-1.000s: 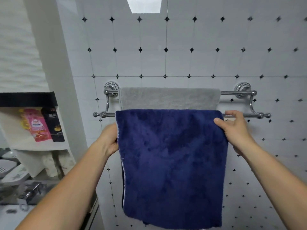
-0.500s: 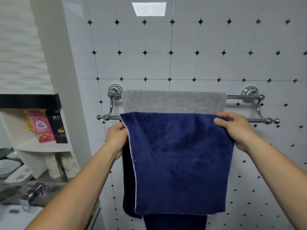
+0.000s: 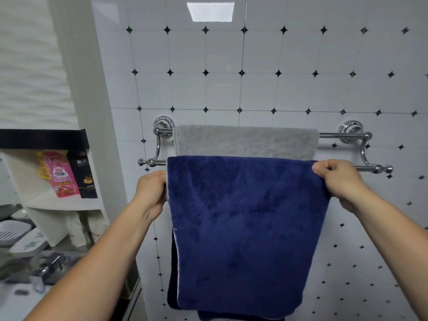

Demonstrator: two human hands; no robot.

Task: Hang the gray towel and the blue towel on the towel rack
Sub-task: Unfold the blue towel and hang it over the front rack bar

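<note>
The blue towel [image 3: 245, 223] drapes over the front bar [image 3: 366, 168], mid-frame, its fold running left to right between both hands. The left hand [image 3: 151, 191] grips its left edge, the right hand [image 3: 340, 179] pinches the right corner. The gray towel [image 3: 245, 141] hangs on the rear bar [image 3: 340, 135] just above.

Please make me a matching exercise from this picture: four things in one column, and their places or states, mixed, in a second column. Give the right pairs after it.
1. gray towel
2. blue towel
3. pink packet
4. right hand

A. stands on the shelf at the left
B. hangs over the rear bar
C. pinches a towel's top edge
D. lies over the front bar

Pairs: 1-B, 2-D, 3-A, 4-C.
</note>
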